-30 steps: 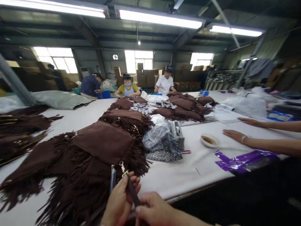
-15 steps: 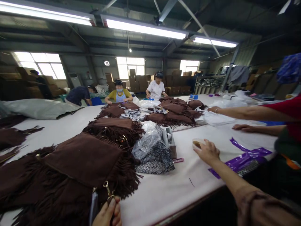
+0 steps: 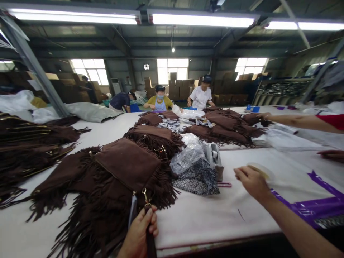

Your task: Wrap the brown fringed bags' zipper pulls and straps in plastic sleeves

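Note:
My left hand (image 3: 143,227) is closed round a dark brown strap (image 3: 151,245) at the table's front edge. A gold swivel clasp (image 3: 145,196) sits at the strap's top end, against a fringed brown bag (image 3: 129,159) lying flat. Beside it hangs a second metal clasp with a thin plastic-wrapped piece (image 3: 132,209). My right hand (image 3: 252,181) hovers over the white table, fingers curled together; what they pinch, if anything, is hidden. Just behind it is a blurred roll of clear tape (image 3: 262,171). A tape dispenser (image 3: 215,157) stands to the left of this hand.
A black-and-white patterned bundle with clear plastic (image 3: 195,175) lies mid-table, near a pink cutter (image 3: 224,185). Purple packaging (image 3: 314,208) is at right. More fringed bags (image 3: 223,125) are piled farther back. A co-worker's arm (image 3: 298,121) reaches in from the right; others work across the table.
The view has swung left. My right hand has come off the tape roll, which now shows behind it on its right. My left hand still grips the strap, now more in view.

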Tool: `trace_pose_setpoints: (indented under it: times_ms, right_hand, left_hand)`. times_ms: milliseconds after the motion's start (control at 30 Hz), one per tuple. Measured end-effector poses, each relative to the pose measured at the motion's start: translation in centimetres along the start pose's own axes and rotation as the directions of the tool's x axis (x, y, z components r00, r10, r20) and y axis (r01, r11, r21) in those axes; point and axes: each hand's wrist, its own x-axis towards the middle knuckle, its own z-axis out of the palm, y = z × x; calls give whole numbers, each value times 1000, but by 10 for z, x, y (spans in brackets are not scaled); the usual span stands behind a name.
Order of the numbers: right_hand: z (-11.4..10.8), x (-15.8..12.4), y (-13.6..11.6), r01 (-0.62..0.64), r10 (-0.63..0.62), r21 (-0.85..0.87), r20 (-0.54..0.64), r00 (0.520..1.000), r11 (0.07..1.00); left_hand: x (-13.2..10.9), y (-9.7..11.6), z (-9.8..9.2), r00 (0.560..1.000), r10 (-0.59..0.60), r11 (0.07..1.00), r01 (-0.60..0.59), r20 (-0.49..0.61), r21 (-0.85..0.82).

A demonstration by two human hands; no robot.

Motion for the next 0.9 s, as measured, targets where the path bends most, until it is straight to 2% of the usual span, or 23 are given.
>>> trace_pose_setpoints:
  times_ms: [33,67,100,167,200,233,267,333,433,533,600,667,767,833,900]
  right_hand:
    - [12,-13,-26,-83,42,227,180,983,970]
    - [27,-26,-51,-240,87,443,338,937,864]
    - [43,-37,-73,-422,123,575,486,866,701]
    - [76,-49,-107,-705,207,602,687,697,375]
    - [91,-49,-118,-769,259,580,725,638,270]
    - [105,-46,-126,-793,292,567,737,610,225]
    - [116,-41,-131,-796,322,568,729,604,208]
    - [131,-24,-136,-765,350,596,681,643,244]
    - [135,5,-144,-688,317,642,611,725,338]
    - [128,29,-154,-544,197,686,520,831,483]
    - [123,39,-159,-421,99,679,459,883,601]
    - [122,43,-158,-299,18,610,423,906,734]
    - [125,41,-146,-110,-66,400,400,914,910]
    - [127,36,-136,24,-111,230,377,920,973]
    - [127,31,-126,150,-163,64,346,924,987]
  left_hand:
    - [1,-1,-1,1000,6,1000,-6,7,-1]
    - [1,-2,-3,1000,11,1000,-11,16,-2]
    - [2,-3,-4,1000,15,1000,-15,26,-6]
    - [2,-5,-9,999,25,1000,-25,46,-15]
    - [2,-6,-11,998,29,999,-28,54,-17]
    - [2,-7,-13,998,35,999,-34,59,-18]
    - [1,-8,-14,997,42,999,-41,64,-19]
    - [1,-8,-16,996,54,998,-52,72,-25]
    - [1,-7,-18,993,62,997,-58,99,-49]
    - [2,-8,-21,990,60,996,-51,128,-75]
    - [3,-9,-23,989,54,995,-42,137,-90]
    - [4,-10,-24,988,49,994,-35,145,-102]
    - [5,-10,-25,986,41,993,-24,159,-111]
    - [5,-9,-25,986,40,993,-22,162,-115]
    - [4,-8,-25,986,40,993,-20,163,-120]
